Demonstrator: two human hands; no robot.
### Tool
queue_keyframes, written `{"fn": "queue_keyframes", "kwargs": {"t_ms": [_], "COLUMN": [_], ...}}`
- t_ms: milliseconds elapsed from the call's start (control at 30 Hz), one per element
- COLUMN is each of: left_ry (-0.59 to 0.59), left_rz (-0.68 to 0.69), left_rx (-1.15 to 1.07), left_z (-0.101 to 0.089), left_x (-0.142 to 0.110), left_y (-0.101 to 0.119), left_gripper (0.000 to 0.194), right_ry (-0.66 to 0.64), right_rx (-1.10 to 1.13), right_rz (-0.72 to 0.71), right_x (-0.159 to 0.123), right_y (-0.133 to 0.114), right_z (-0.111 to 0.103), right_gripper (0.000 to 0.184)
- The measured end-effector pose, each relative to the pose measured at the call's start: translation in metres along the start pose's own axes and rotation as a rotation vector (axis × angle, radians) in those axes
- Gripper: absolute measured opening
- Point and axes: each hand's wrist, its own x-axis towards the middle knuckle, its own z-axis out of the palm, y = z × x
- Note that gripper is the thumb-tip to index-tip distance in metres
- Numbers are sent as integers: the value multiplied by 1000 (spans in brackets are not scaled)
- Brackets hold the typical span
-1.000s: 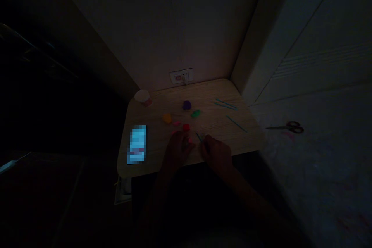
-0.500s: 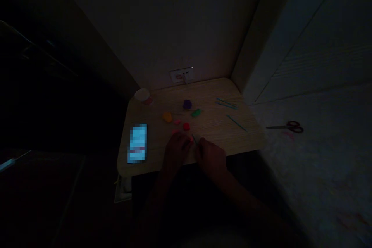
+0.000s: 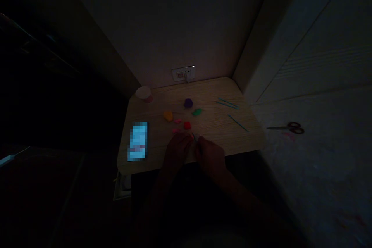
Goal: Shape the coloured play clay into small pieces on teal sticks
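Observation:
My left hand (image 3: 178,149) is closed near the front of the small wooden table (image 3: 157,161), its fingertips on a small orange-red clay piece (image 3: 192,136). My right hand (image 3: 211,155) grips a thin dark stick-like tool (image 3: 194,136), its tip beside that piece; the rest is hidden in the fingers. Just beyond the hands lie a red clay lump (image 3: 187,125) and pink clay bits (image 3: 176,130). Farther back are a yellow-orange lump (image 3: 168,116), a green lump (image 3: 197,112) and a purple lump (image 3: 188,103).
A lit phone (image 3: 138,141) lies at the table's left, a paper cup (image 3: 144,94) behind it. Thin blue-green sticks (image 3: 238,123) lie at the right. Scissors (image 3: 293,128) rest on a pale surface beyond the right edge. A wall socket (image 3: 183,74) holds a plug. The room is dim.
Both hands stay at nearly the same spot, with only slight finger movement around the orange-red piece. The view has shifted slightly.

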Motion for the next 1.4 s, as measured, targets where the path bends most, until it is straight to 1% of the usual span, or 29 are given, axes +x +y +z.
{"fn": "queue_keyframes", "kwargs": {"t_ms": [67, 133, 267, 300, 433, 467, 600, 767, 900, 1067, 1200, 1233, 1333, 1400], "left_ry": [4, 10, 21, 22, 19, 17, 20, 7, 8, -6, -12, -8, -5, -3], "left_rz": [3, 4, 0, 1, 2, 0, -12, -32, -49, -69, -89, -87, -87, -89], "left_rx": [-14, -31, -21, -17, -23, -25, -17, -33, -35, -47, -48, -47, -57, -61], "left_z": [0, -1, 0, 0, -1, 0, 0, 0, 0, 1, 1, 1, 1, 0], "left_x": [0, 1, 2, 2, 2, 2, 1, 0, 0, -2, -2, -2, -1, -1], "left_y": [-1, -2, -1, -1, 0, -1, -1, -2, -2, -2, -2, -2, -2, -1], "left_gripper": [16, 16, 15, 15, 13, 12, 12, 13, 13, 12, 11, 11, 12, 12], "right_ry": [-22, -27, 12, 15, -19, -22, 11, -9, 13, -23, -3, -3, -28, -33], "right_rx": [21, 31, 9, 7, 29, 32, 17, 21, 4, 30, 4, 2, 14, 13], "right_rz": [-60, -89, -20, -23, -139, -149, -82, -129, -26, -86, 24, 22, -46, -38], "right_x": [2, 4, 6, 6, 7, 8, 8, 6, 5, 4, 5, 5, 5, 5], "right_y": [-1, 1, 6, 7, 7, 7, 8, 6, 4, 1, 1, 1, 0, 0], "right_z": [0, -2, -3, -3, -4, -4, -5, -3, -2, -2, -2, -2, -2, -3], "right_gripper": [17, 17, 19, 18, 18, 18, 17, 17, 18, 18, 18, 18, 19, 18]}}
